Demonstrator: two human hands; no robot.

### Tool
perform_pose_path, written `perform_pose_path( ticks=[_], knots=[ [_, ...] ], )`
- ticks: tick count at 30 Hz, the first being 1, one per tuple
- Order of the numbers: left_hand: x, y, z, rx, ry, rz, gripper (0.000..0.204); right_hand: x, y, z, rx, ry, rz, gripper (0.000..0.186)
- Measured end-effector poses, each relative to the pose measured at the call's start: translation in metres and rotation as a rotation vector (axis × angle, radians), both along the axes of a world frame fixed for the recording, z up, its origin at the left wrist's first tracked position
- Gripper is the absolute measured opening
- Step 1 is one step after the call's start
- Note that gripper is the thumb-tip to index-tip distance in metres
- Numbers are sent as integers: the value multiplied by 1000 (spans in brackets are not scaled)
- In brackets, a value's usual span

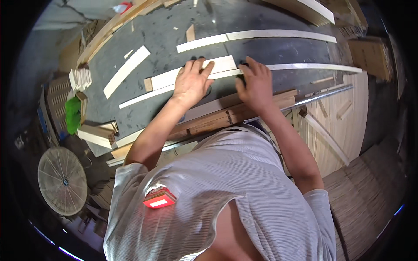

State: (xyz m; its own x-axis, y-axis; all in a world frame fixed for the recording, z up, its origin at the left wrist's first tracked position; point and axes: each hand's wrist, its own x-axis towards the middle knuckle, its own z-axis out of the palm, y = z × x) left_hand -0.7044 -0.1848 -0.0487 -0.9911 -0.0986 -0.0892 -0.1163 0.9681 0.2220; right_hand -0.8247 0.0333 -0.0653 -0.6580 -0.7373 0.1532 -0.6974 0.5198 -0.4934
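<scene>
Both the left hand (191, 82) and the right hand (257, 85) press flat, fingers spread (gripping nothing), on the wood strip (196, 73) mid-worktop (143, 104); uneven pressure could skew it.

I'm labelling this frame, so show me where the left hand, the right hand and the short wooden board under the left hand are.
left hand (191, 82), head view, back of the hand.
right hand (257, 85), head view, back of the hand.
short wooden board (167, 79), head view, bare part left of the fingers.

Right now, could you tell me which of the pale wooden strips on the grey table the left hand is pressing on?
The left hand lies flat on the short, wide strip at the table's middle; the other strips lie untouched farther off.
</scene>
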Motion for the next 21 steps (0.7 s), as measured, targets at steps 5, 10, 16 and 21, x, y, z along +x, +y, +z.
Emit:
perform_pose_path(
  ticks=[5,10,16,21],
  knots=[
    [-5,5,5,-9,-12,14,56,-18,84,-13,-117,70,-271,27],
    [-3,12,0,-53,14,2,52,-16,89,-19,-107,34,-204,19],
    [-6,17,3,-108,-43,-6,59,-15,90,-26,-142,33,-201,17],
    [-11,28,8,-209,-145,2,61,-17,89,-26,-118,9,-202,14]
  ],
)
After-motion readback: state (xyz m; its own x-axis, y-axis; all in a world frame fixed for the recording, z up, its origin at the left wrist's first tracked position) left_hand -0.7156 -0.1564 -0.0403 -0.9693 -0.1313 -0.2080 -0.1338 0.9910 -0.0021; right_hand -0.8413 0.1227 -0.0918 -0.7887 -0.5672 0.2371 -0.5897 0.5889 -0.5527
